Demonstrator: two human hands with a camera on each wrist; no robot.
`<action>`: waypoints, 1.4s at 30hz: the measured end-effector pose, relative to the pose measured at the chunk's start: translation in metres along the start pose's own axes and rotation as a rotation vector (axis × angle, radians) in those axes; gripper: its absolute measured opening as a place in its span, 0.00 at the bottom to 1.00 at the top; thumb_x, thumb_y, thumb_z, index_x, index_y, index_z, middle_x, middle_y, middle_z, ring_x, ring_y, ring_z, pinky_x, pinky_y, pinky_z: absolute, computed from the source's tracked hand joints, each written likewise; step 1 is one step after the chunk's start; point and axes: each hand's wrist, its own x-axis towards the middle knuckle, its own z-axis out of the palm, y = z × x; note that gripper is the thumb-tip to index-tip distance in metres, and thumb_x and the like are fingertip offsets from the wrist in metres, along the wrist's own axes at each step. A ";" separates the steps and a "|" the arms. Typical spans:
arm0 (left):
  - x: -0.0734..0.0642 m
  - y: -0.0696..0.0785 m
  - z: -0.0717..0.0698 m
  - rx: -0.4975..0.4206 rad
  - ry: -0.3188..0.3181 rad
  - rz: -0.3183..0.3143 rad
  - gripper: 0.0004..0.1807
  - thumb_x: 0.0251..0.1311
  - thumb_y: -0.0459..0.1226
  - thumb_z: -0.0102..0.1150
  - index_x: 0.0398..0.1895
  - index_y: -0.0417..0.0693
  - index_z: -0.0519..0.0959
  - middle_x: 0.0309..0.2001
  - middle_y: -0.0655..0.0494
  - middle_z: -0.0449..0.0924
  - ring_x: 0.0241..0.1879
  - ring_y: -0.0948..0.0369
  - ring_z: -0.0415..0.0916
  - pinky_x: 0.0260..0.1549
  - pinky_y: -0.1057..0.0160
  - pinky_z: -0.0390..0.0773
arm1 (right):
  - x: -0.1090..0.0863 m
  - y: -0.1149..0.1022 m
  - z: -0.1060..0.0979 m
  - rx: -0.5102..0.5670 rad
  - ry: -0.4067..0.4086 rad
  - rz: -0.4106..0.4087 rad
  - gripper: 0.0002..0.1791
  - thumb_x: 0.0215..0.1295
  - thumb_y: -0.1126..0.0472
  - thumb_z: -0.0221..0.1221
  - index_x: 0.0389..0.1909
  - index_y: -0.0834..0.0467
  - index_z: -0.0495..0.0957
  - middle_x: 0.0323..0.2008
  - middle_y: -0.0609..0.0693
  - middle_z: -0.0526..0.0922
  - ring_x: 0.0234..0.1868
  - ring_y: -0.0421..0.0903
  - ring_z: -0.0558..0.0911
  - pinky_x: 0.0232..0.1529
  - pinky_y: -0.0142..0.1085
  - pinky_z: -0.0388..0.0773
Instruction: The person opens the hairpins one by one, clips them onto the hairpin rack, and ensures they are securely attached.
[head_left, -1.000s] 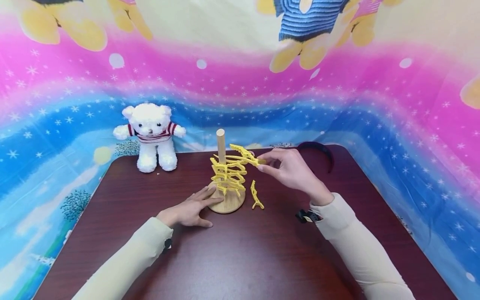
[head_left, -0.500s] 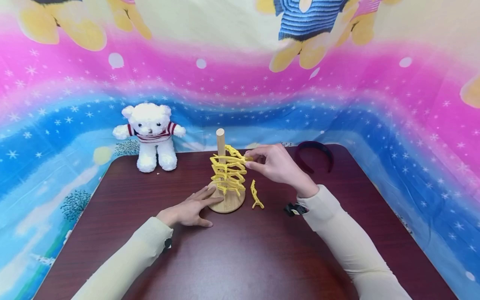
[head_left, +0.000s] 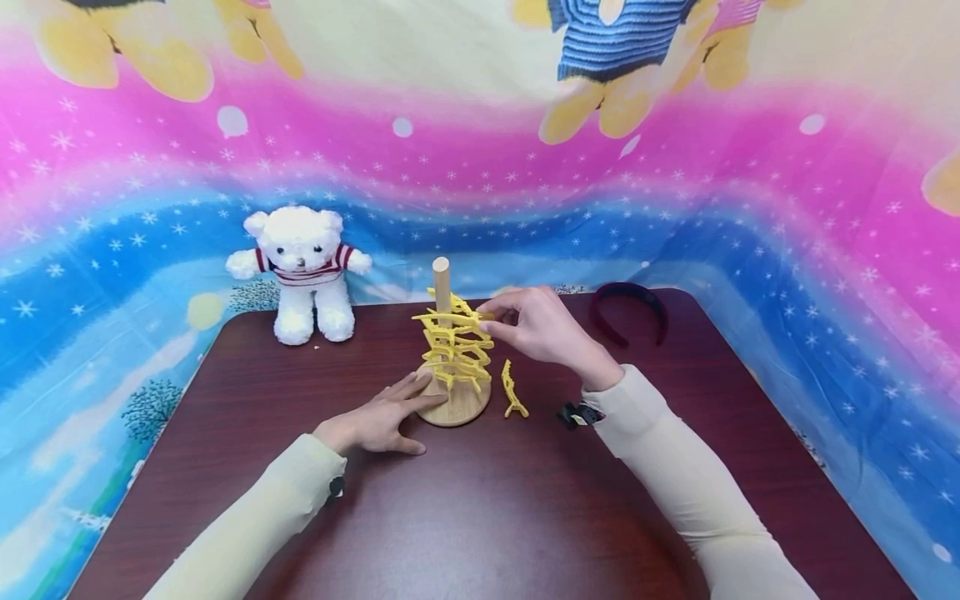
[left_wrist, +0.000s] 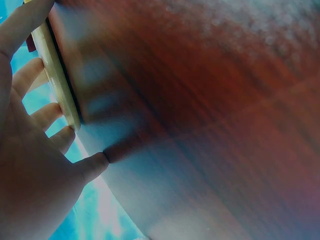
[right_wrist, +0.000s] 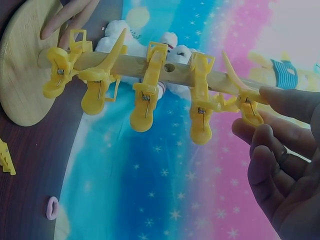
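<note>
A wooden post [head_left: 441, 279] stands upright on a round wooden base [head_left: 456, 414]. Several yellow hair clips [right_wrist: 145, 95] grip it one above another. My right hand [head_left: 543, 329] pinches the topmost hair clip [right_wrist: 246, 102] by its handle end, between thumb and fingertips. That clip's jaws are spread, one in front of the post and one behind, in the head view. My left hand [head_left: 378, 421] rests with extended fingers on the base's left edge, its thumb out on the table. Right of the base lies a loose yellow hair clip [head_left: 512, 390].
A white teddy bear [head_left: 303, 271] in a striped shirt stands at the back left of the dark wooden table [head_left: 450, 517]. A dark red headband [head_left: 654, 300] lies at the back right. Printed cloth [head_left: 480, 158] hangs around the table. The right wrist view also catches a small pink ring [right_wrist: 52, 208].
My right hand has moved left with its clip. The clip's jaws, earlier mostly right of the post, now reach past it on both sides. My left hand has stayed put.
</note>
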 end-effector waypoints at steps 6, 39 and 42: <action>-0.001 0.002 -0.002 -0.005 -0.003 -0.004 0.46 0.57 0.54 0.69 0.78 0.64 0.59 0.81 0.45 0.41 0.80 0.41 0.36 0.71 0.31 0.50 | 0.002 -0.001 0.000 0.013 -0.002 0.009 0.12 0.65 0.53 0.66 0.46 0.51 0.88 0.36 0.43 0.89 0.31 0.37 0.81 0.34 0.34 0.76; -0.001 0.002 -0.001 -0.006 0.006 0.002 0.46 0.56 0.53 0.71 0.77 0.63 0.60 0.81 0.43 0.42 0.79 0.38 0.37 0.70 0.30 0.51 | -0.003 0.013 0.004 0.083 0.008 0.061 0.21 0.62 0.46 0.67 0.55 0.46 0.83 0.42 0.42 0.85 0.37 0.43 0.82 0.37 0.37 0.75; -0.001 0.002 -0.002 -0.002 0.009 0.007 0.47 0.55 0.53 0.71 0.77 0.62 0.60 0.81 0.42 0.43 0.79 0.37 0.38 0.70 0.30 0.51 | -0.003 0.014 0.004 0.087 0.010 0.056 0.21 0.61 0.47 0.68 0.55 0.46 0.83 0.41 0.42 0.85 0.37 0.46 0.83 0.36 0.37 0.75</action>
